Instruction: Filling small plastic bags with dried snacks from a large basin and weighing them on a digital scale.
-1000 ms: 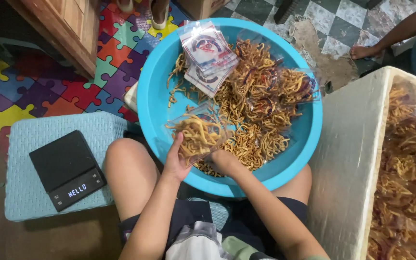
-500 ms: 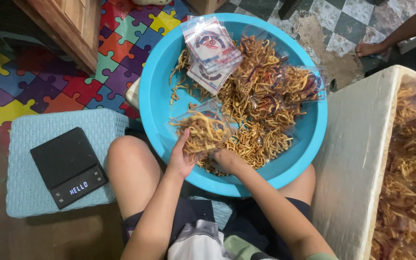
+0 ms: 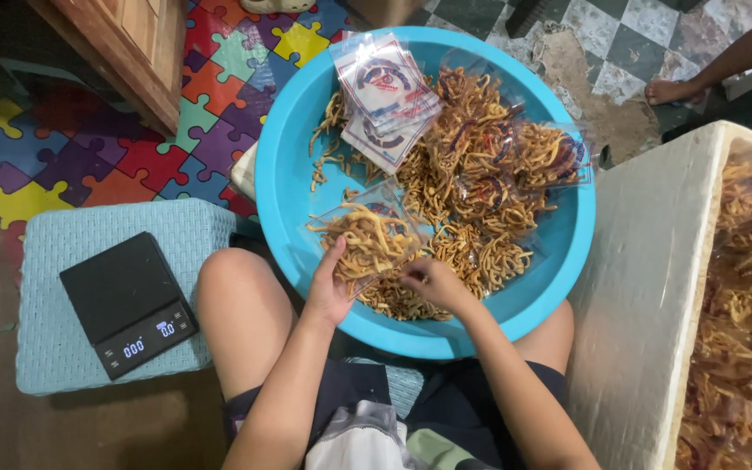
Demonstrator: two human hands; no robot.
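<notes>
**Snack Sticks Go Into a Clear Bag Over a Blue Basin**

Your left hand (image 3: 331, 292) is closed around the lower edge of a clear plastic bag (image 3: 367, 239), thumb on top, holding it tilted above the near side of the blue basin (image 3: 282, 183). Your right hand (image 3: 433, 283) curls, fingers down, into the loose fried sticks (image 3: 480, 218) just beside the bag's mouth; whether it has pinched any is hidden by the fingers. The bag looks light, thin and slippery, and the sticks inside brittle, so a hold at the edge, not a squeeze on the filled middle, seems the safer one. A stack of empty printed bags (image 3: 383, 96) lies at the basin's far rim, with a few filled bags among the sticks. The basin rests against your bare knees. To your left a black kitchen scale (image 3: 128, 305) sits on a pale blue woven stool (image 3: 176, 231), on a floor of coloured puzzle mats (image 3: 132, 157). On your right stands a white foam box (image 3: 646, 287) lined with plastic and full of more sticks. Another person's foot (image 3: 676, 90) rests on the chequered tiles beyond.
</notes>
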